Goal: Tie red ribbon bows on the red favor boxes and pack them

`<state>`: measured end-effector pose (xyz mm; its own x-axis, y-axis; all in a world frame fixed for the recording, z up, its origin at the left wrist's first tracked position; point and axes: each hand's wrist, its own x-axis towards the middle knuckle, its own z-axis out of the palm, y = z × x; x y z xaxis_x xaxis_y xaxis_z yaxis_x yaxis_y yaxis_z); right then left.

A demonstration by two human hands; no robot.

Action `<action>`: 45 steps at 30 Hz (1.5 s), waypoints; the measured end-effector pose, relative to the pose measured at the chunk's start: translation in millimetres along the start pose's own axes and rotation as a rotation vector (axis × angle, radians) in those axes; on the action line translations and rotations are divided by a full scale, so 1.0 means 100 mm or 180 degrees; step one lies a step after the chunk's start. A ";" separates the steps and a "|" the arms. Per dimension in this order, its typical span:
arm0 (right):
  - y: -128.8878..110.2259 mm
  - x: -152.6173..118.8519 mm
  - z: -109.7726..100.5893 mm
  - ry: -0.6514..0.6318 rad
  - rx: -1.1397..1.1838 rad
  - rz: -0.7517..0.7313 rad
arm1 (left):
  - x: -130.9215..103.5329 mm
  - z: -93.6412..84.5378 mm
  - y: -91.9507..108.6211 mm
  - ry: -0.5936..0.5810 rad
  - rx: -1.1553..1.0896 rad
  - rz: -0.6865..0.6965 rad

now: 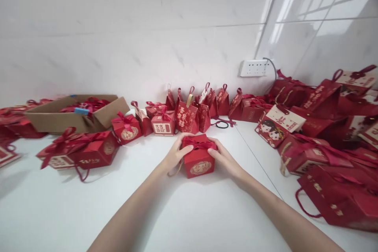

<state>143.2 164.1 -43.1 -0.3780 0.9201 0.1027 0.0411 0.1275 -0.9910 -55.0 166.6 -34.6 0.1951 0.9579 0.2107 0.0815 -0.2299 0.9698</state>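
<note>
To the right of the carton (53,122) and nearer us, we have a wide stretch of white tabletop (195,220), bounded farther right of the carton by a heap of red packages (336,197). On that stretch sits the red box (189,165), our left hand (176,154) and right hand (225,158) both clamped on its sides, thumbs at the ribbon (201,144). A thin seam (260,162) crosses the smooth top, well right of the carton. Behind the carton rises a glossy, veined wall (118,55); its white socket (254,68) is far to the carton's right. The carton is plain brown, open-topped cardboard. Right of it we see tent-shaped boxes (189,120) in printed card. Our red box is blocky, with a round gold print (201,167).
</note>
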 end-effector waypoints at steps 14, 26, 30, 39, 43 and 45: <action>-0.26 -0.09 -0.13 -0.0193 -0.0832 -0.0320 | -0.15 -0.20 0.17 -0.0083 0.0233 -0.0205; -0.27 -0.06 -0.23 0.0509 -0.0509 -0.0326 | -0.18 -0.44 0.44 -0.1720 0.0739 -0.1305; -0.22 -0.04 -0.26 0.0630 0.0268 -0.0218 | -0.16 -0.47 0.40 -0.1216 0.0254 -0.0983; -0.41 0.02 -0.41 0.1740 0.2450 -0.0110 | -0.14 -0.54 0.41 -0.0695 -0.1611 -0.0453; -0.49 0.01 -0.53 0.1997 0.2846 -0.0183 | -0.17 -0.62 0.47 -0.0162 -0.2637 -0.0174; -0.51 0.00 -0.57 0.2157 0.2996 -0.0214 | -0.18 -0.67 0.47 0.0198 -0.2937 -0.0036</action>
<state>194.1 179.3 12.4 0.2308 0.9679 -0.0995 -0.7715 0.1198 -0.6248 -120.5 150.0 15.8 0.1440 0.9729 0.1810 -0.7331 -0.0180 0.6798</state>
